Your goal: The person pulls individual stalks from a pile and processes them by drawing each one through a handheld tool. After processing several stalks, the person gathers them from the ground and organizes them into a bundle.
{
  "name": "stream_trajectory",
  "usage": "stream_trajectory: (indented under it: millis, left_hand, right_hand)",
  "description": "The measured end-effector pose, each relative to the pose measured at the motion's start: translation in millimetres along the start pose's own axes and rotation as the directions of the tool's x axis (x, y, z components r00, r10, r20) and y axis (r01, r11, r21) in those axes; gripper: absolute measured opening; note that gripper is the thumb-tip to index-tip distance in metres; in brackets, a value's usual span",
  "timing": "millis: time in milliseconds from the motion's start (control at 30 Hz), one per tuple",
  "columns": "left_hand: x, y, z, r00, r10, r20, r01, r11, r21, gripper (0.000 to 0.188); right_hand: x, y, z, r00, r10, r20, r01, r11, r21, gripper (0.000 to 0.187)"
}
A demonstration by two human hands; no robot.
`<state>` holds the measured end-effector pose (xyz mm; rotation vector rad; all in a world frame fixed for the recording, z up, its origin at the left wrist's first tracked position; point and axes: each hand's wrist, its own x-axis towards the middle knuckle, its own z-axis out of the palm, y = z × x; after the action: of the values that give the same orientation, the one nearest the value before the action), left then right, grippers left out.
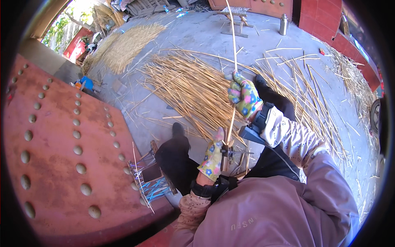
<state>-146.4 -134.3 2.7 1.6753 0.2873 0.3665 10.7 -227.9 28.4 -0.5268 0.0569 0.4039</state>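
Note:
A long, thin straw-coloured stalk (233, 37) runs from the top edge of the picture down toward my lap. My right hand (247, 96), in a flowered glove, is closed around its middle. Lower down, my left hand (212, 158) in a matching glove pinches near the stalk's lower end, its thumb pointing upward; some of its fingers are hidden. Just beside the left hand is a small dark metal fixture (225, 151) with a thin rod sticking out to the right. The stalk's lower end meets this fixture, but their exact contact is unclear.
A broad heap of loose stalks (193, 88) lies before my feet, and more stalks (306, 92) spread to the right. A paler pile (131, 43) lies farther left. A studded red door (61, 136), wooden stool (235, 18), metal flask (284, 24) and blue-strapped frame (158, 187) surround me.

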Motion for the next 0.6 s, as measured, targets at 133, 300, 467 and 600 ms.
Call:
stream_trajectory:
  millis: [133,300,467,600]
  left_hand:
    - [4,26,-10,0.892,-0.346,0.292,0.364,0.931,-0.008,0.04]
    - [7,31,-5,0.82,-0.521,0.238,0.553,0.828,-0.095,0.039]
    - [4,20,-4,0.76,-0.584,0.287,0.632,0.766,-0.115,0.044]
    - [-4,6,-12,0.747,-0.592,0.301,0.649,0.748,-0.139,0.039]
  right_hand:
    - [4,2,-12,0.998,0.051,-0.025,-0.05,0.998,0.037,0.023]
    - [-8,19,-6,0.992,0.126,-0.008,-0.126,0.992,-0.016,0.026]
    - [-11,20,-12,0.994,0.109,0.007,-0.109,0.991,-0.076,0.026]
    - [13,-1,-7,0.977,0.199,0.072,-0.202,0.979,0.026,0.029]
